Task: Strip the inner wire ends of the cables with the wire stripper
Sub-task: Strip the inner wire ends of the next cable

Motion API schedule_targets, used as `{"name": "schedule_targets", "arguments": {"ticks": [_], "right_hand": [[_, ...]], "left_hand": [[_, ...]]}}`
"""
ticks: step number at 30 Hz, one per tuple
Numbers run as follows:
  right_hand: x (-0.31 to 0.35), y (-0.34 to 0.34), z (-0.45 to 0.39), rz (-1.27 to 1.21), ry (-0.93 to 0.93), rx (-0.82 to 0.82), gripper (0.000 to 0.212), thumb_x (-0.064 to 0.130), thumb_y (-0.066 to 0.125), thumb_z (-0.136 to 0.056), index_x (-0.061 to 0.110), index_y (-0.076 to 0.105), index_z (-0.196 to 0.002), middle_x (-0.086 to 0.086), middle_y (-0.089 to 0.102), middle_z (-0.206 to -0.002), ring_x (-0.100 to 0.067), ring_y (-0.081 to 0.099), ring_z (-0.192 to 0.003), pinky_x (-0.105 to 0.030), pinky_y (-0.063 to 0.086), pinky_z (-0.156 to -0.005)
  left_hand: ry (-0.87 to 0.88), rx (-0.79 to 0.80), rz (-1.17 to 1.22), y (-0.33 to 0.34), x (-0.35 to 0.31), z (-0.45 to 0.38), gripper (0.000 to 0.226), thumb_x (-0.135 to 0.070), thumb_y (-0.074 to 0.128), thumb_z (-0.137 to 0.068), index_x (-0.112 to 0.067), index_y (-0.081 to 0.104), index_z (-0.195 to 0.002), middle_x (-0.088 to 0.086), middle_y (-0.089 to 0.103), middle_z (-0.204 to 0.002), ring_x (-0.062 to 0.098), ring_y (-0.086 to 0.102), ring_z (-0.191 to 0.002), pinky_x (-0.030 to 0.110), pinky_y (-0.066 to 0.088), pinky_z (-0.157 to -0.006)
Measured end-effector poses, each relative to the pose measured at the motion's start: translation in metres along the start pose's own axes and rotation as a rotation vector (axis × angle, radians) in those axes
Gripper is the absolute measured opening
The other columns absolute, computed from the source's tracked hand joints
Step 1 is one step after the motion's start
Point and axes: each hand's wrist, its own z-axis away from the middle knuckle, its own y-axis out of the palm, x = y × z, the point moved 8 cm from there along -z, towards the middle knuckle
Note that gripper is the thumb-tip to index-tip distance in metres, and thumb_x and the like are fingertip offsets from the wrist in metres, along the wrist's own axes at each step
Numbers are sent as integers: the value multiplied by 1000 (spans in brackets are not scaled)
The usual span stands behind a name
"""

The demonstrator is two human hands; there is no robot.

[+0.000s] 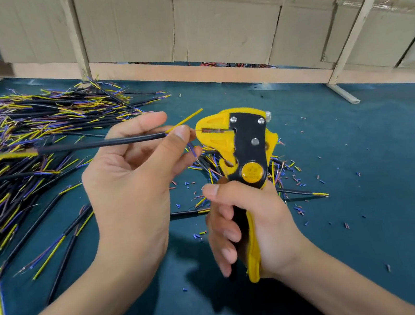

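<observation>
Right hand (252, 221) grips wire stripper (243, 151); badge lettering unreadable.

A dark teal tabletop (370, 185) spreads beneath the hands. Beyond them, flattened cardboard sheets (219, 23) stand as a wall along its far edge. A pale wooden strut (359, 22) leans against that cardboard, up and right of the hands.

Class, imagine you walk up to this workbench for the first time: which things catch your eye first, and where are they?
At centre, the right hand grips a yellow-and-black plastic wire stripper upright. Just left of its head, the left hand pinches a black-sheathed cable, its yellow inner wire sticking up. On the left of the dark green table mat sprawls a pile of black cables with yellow and blue ends.
</observation>
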Motion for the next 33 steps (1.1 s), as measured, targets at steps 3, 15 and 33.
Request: {"name": "schedule_targets", "arguments": {"ticks": [3,15,33], "right_hand": [[0,-4,0,33,22,-43,39,23,71,-75,8,40,-56,-6,33,-40,-19,39,-27,-28,45,-39],[6,-2,-1,59,92,85,32,18,69,-75,10,45,-55,-6,35,-42,-20,41,-28,-27,46,-39],[2,-1,1,-48,177,139,30,17,67,-79,9,46,-59,-6,37,-43,-19,48,-30,-28,49,-39]], "left_hand": [[-35,-5,-21,-2,4,-1,19,-1,75,-83,-11,68,-98,6,73,-73,22,74,-76,40,61,-81],[-179,190,-54,6,-5,-23,28,17,55,-88,-9,55,-98,7,66,-72,21,70,-70,34,60,-70],[-130,210,-267,6,-2,-17,3,-19,73,-78,-18,73,-75,4,75,-74,16,70,-68,26,56,-66]]}}
